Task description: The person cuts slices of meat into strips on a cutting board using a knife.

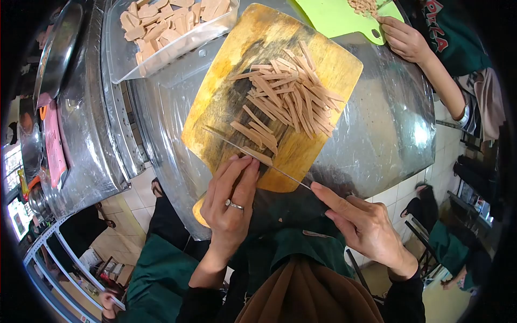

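Observation:
My right hand (366,223) grips a thin knife (288,175) by its handle end, most of which is covered by the fingers. The blade lies edge-down across the wooden cutting board (215,102). Just behind it, the bent fingertips of my left hand (230,196), with a ring on one finger, press on a pinkish-brown slice of food (258,155) that looks like processed meat. Several freshly cut strips (256,134) lie on the blade's far side. Beyond them a loose heap of similar strips (296,97) covers the board's upper right.
A clear plastic tub (177,47) of thicker pieces stands at the upper left. At the upper right, another person's hand (404,40) is at a green cutting board (334,21) with chopped bits. Plastic sheeting covers the table (371,129). Other people stand around.

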